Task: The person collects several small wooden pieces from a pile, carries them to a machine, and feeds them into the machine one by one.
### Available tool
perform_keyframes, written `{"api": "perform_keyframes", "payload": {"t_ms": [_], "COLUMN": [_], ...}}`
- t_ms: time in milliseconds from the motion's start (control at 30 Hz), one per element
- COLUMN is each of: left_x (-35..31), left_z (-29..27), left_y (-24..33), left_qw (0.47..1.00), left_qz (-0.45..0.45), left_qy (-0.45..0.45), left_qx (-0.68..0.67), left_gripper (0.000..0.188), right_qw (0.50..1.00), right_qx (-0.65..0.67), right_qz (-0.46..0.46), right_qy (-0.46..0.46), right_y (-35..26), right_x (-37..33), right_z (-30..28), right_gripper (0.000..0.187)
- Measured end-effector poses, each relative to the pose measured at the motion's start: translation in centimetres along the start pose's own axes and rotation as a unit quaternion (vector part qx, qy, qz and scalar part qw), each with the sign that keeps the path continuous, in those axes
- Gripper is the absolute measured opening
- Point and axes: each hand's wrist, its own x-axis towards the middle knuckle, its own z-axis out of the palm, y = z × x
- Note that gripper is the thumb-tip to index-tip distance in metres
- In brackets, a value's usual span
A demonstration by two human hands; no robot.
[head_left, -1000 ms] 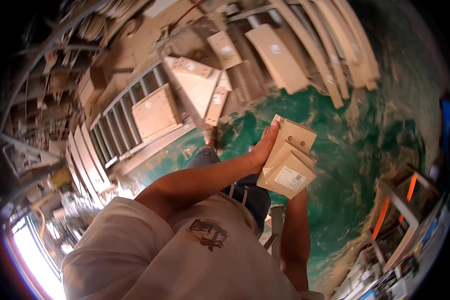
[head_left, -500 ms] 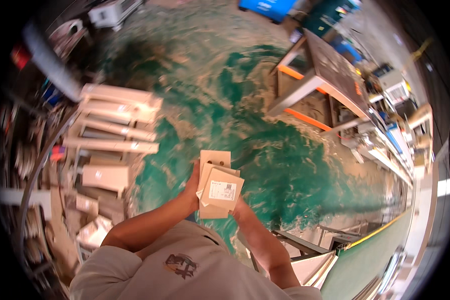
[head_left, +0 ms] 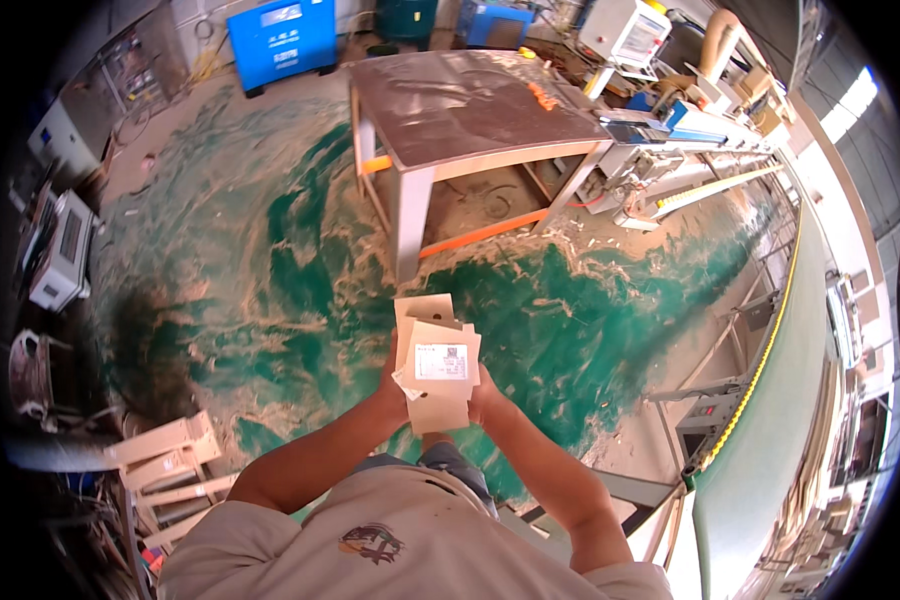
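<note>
In front of my body I carry a small stack of flat tan board pieces (head_left: 430, 410); their edges do not line up. A white printed label (head_left: 440, 362) lies on the top piece, and a dark round hole shows in the longer piece beneath. My left hand (head_left: 394, 382) grips the stack along its left edge, its fingers mostly hidden under the boards. On the opposite edge my right hand (head_left: 482, 394) is closed around the lower right side, fingertips also out of sight below.
Ahead stands a brown-topped table (head_left: 470, 110) with pale legs and orange rails. A green conveyor belt (head_left: 770, 430) runs along my right. Stacked wooden pieces (head_left: 165, 465) lie at lower left. A blue bin-like box (head_left: 283, 40) stands far back, on a dusty green floor (head_left: 560, 330).
My view has swung to the right: the table now stands ahead and the wooden stacks have slid to the lower left. Both hands still hold the boards, now turned slightly straighter.
</note>
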Motion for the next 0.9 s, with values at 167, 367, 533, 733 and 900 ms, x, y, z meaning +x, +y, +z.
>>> {"api": "perform_keyframes", "payload": {"t_ms": [167,367,533,733,900], "left_x": [19.9,41.2,59.0,78.6,91.5], "left_z": [0.1,4.8,5.1,2.1,1.5], "left_y": [3.2,6.9,10.3,13.4,14.5], "left_qw": [0.998,0.999,0.998,0.999,0.989], "left_qz": [0.023,-0.018,0.004,-0.003,0.035], "left_qy": [0.024,0.017,0.05,0.017,0.143], "left_qx": [0.051,0.025,0.049,0.031,-0.013], "left_gripper": [0.066,0.055,0.063,0.079,0.062], "right_qw": [0.998,0.999,0.993,0.997,0.999], "right_qx": [0.03,0.013,0.087,0.049,0.022], "right_qz": [-0.031,-0.018,-0.037,-0.038,-0.017], "right_qy": [-0.054,-0.034,-0.073,-0.042,-0.038], "right_y": [-16.6,-37.0,-50.7,-65.1,-74.8], "right_x": [8.2,16.8,27.3,38.6,46.2], "right_z": [-3.2,-9.7,-16.1,-22.7,-27.8], "right_gripper": [0.055,0.051,0.048,0.049,0.049]}}
